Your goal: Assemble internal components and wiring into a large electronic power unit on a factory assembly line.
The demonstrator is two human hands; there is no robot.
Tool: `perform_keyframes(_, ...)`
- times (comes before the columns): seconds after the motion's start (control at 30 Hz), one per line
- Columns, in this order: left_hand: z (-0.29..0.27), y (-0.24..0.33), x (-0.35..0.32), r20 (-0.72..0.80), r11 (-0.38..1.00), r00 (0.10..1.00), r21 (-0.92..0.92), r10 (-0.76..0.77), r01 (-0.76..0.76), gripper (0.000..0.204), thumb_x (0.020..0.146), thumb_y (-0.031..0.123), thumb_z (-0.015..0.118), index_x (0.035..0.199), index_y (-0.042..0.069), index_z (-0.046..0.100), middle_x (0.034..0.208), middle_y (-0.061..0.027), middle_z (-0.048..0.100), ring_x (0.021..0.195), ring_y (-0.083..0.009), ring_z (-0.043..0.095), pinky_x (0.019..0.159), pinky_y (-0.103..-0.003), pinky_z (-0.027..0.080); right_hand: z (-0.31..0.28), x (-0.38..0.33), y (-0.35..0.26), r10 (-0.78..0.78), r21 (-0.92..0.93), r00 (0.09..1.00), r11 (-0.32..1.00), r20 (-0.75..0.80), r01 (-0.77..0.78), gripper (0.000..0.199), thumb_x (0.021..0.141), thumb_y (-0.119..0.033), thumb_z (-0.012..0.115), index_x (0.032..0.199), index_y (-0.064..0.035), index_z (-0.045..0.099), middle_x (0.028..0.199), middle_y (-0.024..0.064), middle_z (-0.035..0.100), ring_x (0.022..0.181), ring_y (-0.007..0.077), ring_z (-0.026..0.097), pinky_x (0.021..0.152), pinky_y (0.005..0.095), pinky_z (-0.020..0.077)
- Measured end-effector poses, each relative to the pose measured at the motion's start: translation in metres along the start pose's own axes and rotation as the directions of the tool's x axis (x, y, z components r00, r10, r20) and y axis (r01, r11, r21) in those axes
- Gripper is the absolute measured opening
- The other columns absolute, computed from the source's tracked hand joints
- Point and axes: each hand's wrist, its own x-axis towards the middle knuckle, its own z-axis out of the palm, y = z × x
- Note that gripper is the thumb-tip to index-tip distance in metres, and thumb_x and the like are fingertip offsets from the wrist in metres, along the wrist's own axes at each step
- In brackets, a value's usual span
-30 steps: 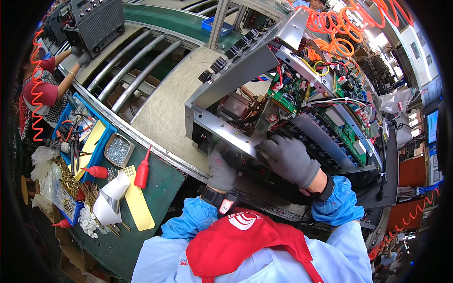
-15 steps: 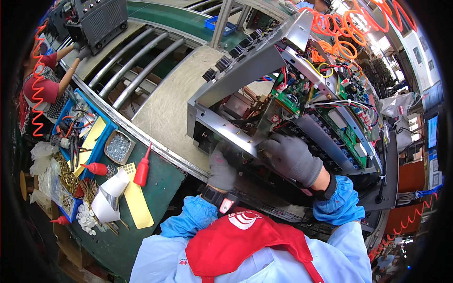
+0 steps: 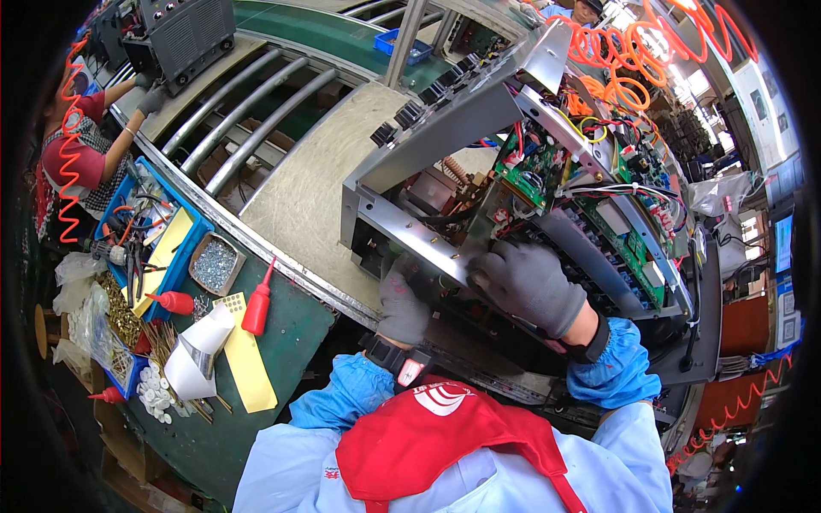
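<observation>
An opened machine chassis (image 3: 410, 229) of grey sheet metal stands on the bench in front of me, with green circuit boards (image 3: 523, 178) and bundled wires inside. My left hand (image 3: 404, 301), in a grey glove, reaches in below the chassis' near metal rail; its fingertips are lost in the dark there. My right hand (image 3: 532, 286), also gloved, is closed at the right end of that rail, fingers curled in. Whatever its fingers pinch is hidden by the glove. A row of black knobs (image 3: 410, 114) lines the chassis' far left panel.
To the left, a green side table (image 3: 295, 355) bears red squeeze bottles (image 3: 256, 309), a tray of screws (image 3: 215, 265), a blue tool bin (image 3: 192, 224) and yellow card strips. Metal rollers (image 3: 256, 128) lie beyond. Orange coiled hoses (image 3: 624, 51) hang at upper right. A co-worker handles another machine (image 3: 184, 38).
Both hands stay almost where they were, the right fingers shifting only slightly at the rail. The chassis has not visibly moved.
</observation>
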Motion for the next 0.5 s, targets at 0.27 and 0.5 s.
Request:
perform_keyframes(0.27, 0.052, 0.021, -0.025, -0.075, 0.946, 0.983, 0.294, 0.167, -0.138, 0.046, 0.09, 0.052, 0.058, 0.107, 0.01, 0.065, 0.093, -0.0028, 0.066, 0.084, -0.0167, 0.063, 0.074, -0.034, 0.054, 0.008, -0.002, 0.0, 0.071, -0.008, 0.997, 0.997, -0.019, -0.071, 0.019, 0.083, -0.026, 0.067, 0.08, -0.008, 0.065, 0.07, 0.0127, 0.059, 0.064, 0.0315, 0.062, 0.057, 0.0435, 0.0495)
perform_keyframes(0.5, 0.064, 0.041, -0.032, -0.128, 0.958, 0.971, -0.232, -0.204, 0.17, 0.034, 0.09, 0.018, 0.058, 0.122, 0.009, 0.054, 0.116, -0.0053, 0.058, 0.102, -0.0208, 0.062, 0.084, -0.037, 0.051, 0.004, -0.01, 0.006, 0.133, 0.286, 0.99, 0.951, -0.044, -0.115, 0.018, 0.083, -0.022, 0.067, 0.094, -0.0078, 0.064, 0.085, 0.0154, 0.061, 0.075, 0.0355, 0.062, 0.064, 0.0471, 0.05)
